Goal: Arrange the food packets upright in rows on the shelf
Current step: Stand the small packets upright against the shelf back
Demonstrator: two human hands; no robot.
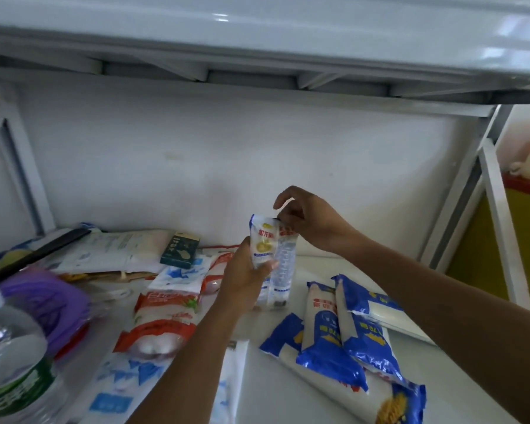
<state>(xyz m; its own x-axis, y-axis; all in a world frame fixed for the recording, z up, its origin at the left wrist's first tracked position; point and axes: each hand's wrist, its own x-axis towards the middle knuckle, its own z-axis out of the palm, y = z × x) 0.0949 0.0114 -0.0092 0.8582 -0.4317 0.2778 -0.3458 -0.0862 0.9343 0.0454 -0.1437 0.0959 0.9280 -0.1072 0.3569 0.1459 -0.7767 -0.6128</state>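
Nearest, blue-and-white plastic packets lie flat on the white metal shelf at the right, with red-and-white plastic packets flat at the left. Behind them the left hand wraps its fingers round two slim white-and-clear packets held upright mid-shelf — the right hand pinches their top edge, forefinger lifted. Farther back lies a small dark-green box.

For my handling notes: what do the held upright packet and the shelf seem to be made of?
Upright white-and-blue food packet: apparently thin glossy plastic film, creased and shiny. White shelf board: likely painted metal, smooth, faintly reflective.
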